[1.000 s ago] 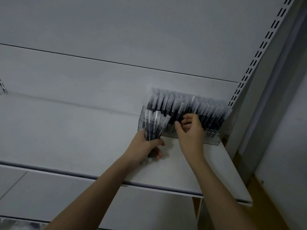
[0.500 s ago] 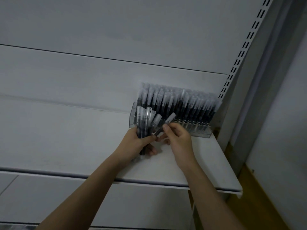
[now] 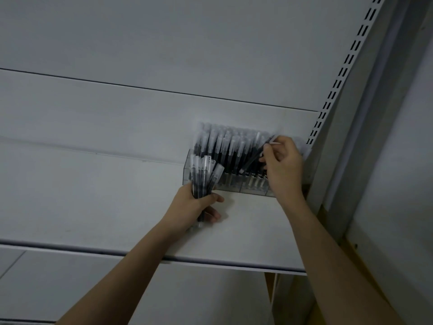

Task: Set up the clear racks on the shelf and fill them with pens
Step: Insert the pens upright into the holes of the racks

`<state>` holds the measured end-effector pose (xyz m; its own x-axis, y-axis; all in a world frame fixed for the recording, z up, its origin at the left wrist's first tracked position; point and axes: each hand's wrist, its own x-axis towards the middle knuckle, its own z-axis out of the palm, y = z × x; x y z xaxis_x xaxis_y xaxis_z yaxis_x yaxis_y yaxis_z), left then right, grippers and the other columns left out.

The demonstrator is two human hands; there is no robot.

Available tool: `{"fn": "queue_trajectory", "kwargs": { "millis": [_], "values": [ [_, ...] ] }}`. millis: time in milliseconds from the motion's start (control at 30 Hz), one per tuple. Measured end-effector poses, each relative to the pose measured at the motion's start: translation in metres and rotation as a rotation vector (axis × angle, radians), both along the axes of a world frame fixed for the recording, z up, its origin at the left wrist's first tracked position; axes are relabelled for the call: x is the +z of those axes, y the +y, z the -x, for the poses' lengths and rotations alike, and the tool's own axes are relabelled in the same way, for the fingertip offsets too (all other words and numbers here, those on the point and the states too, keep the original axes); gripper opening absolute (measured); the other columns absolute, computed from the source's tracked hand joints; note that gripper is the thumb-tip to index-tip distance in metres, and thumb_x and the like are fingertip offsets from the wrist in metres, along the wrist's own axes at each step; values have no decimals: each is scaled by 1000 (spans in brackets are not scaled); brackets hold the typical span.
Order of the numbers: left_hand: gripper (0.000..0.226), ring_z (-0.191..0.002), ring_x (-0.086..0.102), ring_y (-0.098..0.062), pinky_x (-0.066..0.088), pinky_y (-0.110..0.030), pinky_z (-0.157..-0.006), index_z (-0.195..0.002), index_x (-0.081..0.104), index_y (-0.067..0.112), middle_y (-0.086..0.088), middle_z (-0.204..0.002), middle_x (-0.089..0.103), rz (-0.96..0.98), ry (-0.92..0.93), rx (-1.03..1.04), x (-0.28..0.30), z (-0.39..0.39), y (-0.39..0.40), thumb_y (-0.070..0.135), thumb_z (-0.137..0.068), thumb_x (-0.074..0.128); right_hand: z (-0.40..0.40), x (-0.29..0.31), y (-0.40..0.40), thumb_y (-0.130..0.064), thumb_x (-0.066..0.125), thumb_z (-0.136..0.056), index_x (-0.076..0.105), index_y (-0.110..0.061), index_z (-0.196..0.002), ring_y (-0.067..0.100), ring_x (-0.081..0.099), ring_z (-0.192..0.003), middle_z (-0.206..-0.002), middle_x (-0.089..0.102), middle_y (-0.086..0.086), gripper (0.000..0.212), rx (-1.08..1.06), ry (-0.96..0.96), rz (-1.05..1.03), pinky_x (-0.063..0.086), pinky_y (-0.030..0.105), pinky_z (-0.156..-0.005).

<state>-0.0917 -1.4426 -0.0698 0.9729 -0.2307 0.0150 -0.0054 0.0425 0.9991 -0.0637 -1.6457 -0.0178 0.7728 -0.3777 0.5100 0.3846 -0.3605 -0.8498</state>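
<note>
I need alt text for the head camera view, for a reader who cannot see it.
A person's right hand pinches one pen over a clear rack full of pens at the right end of a white shelf. The left hand grips a bundle of pens beside the rack's left end.

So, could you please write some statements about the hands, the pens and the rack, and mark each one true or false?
1. The left hand grips a bundle of pens. True.
2. The right hand is empty. False: it pinches a single pen over the right part of the rack.
3. The clear rack stands on the shelf at its right end, against the back panel. True.
4. The rack holds no pens yet. False: many upright pens already fill it.
5. The bundle lies flat on the shelf. False: the left hand holds it roughly upright in front of the rack's left end.
</note>
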Motion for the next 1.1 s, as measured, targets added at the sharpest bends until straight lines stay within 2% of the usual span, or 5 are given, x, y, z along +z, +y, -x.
{"fn": "queue_trajectory", "kwargs": {
  "millis": [200,433,667,900,1100],
  "values": [
    [14,-63,69,-34,56,-37,-54,-106,58,0,-13,-95,74,21,12,-10,1,0,-1,0,-93,61,-6,1,4,-15,56,-100,54,-22,-100,29,63,-79,-86,63,3,7,39,53,139,54,39,-73],
    [13,-64,69,-34,56,-36,-54,-105,59,0,-13,-95,74,15,1,-21,1,0,0,0,-92,61,-15,-31,5,-17,57,-100,60,-12,-112,23,63,-76,-96,65,3,14,81,236,358,57,46,-75],
    [16,-66,68,-35,57,-37,-58,-109,59,1,-12,-97,75,0,-3,-49,1,-1,1,1,-93,60,10,-51,16,-19,57,-99,60,-18,-116,13,61,-79,-94,63,-8,17,15,166,172,52,29,-72],
    [19,-66,68,-37,56,-38,-59,-112,61,6,-17,-89,75,-69,-49,-130,2,2,-1,6,-93,62,34,-67,37,-25,60,-98,67,-25,-94,6,61,-66,-82,71,-9,9,376,313,-62,46,20,-58],
    [13,-63,67,-34,52,-33,-53,-101,66,2,-19,-75,73,-178,-77,-121,-1,2,-2,9,-91,66,36,-63,33,-14,69,-91,70,-23,-87,11,61,-70,-80,69,-5,9,394,298,-109,48,23,-62]
  ]
}}
